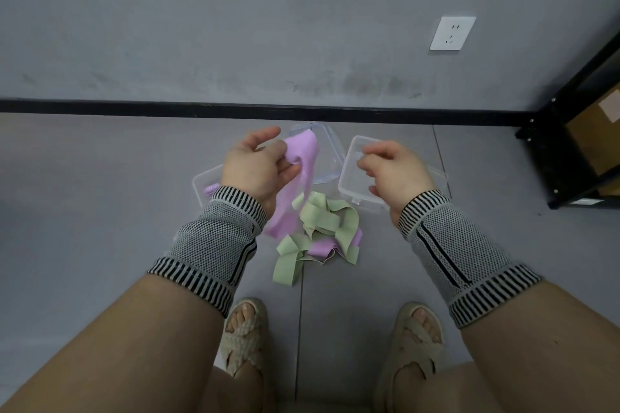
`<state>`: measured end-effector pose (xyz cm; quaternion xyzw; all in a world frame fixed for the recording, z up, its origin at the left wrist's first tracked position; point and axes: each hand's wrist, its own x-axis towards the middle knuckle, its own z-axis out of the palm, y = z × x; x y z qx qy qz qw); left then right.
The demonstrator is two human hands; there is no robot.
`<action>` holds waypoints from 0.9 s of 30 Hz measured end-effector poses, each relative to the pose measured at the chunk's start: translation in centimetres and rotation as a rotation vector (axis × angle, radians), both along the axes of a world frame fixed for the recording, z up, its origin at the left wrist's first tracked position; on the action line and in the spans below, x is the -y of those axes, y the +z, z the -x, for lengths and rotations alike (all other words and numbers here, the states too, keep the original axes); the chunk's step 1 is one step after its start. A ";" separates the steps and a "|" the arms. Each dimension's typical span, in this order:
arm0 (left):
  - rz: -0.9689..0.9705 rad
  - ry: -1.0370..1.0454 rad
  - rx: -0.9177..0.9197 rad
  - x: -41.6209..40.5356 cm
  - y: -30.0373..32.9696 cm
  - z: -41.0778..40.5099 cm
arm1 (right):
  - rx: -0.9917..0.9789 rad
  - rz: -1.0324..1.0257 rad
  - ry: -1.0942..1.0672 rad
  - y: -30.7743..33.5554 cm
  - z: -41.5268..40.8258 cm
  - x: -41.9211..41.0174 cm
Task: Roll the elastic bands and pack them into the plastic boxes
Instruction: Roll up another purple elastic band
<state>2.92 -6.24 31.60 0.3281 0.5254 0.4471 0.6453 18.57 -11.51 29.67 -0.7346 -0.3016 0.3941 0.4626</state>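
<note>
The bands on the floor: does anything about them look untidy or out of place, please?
Yes. The green bands lie tangled in a loose heap with a purple band on the floor, unrolled and outside the plastic boxes.

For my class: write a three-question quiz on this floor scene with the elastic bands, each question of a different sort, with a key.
1. True or false: the left hand grips a green band.
2. Multiple choice: the right hand hangs above A) the wall socket, B) the open clear box, C) a sandal.
3. Fill in: the loose heap of bands on the floor is green and ____.

Key: 1 false, it grips the purple band. 2 B. 3 purple.
</note>
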 end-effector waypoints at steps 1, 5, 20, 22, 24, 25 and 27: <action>-0.001 -0.008 -0.010 0.1 0.0 -0.2 | -0.012 -0.010 0.065 0.1 0.3 0.0; 0.008 -0.040 -0.014 0.1 0.2 -0.2 | -0.031 -0.038 0.250 0.3 1.4 0.3; -0.061 -0.163 -0.116 0.3 0.3 -0.2 | -0.058 -0.148 0.224 0.3 1.7 0.3; -0.084 -0.185 -0.140 0.5 0.4 -0.3 | -0.093 -0.196 0.203 0.7 1.7 0.4; -0.108 -0.210 -0.166 0.7 0.4 -0.4 | -0.090 -0.229 0.185 0.9 1.8 0.4; -0.116 -0.221 -0.179 0.7 0.4 -0.5 | -0.072 -0.243 0.179 0.9 1.8 0.4; -0.127 -0.237 -0.202 0.8 0.3 -0.5 | -0.054 -0.275 0.170 0.8 1.9 0.4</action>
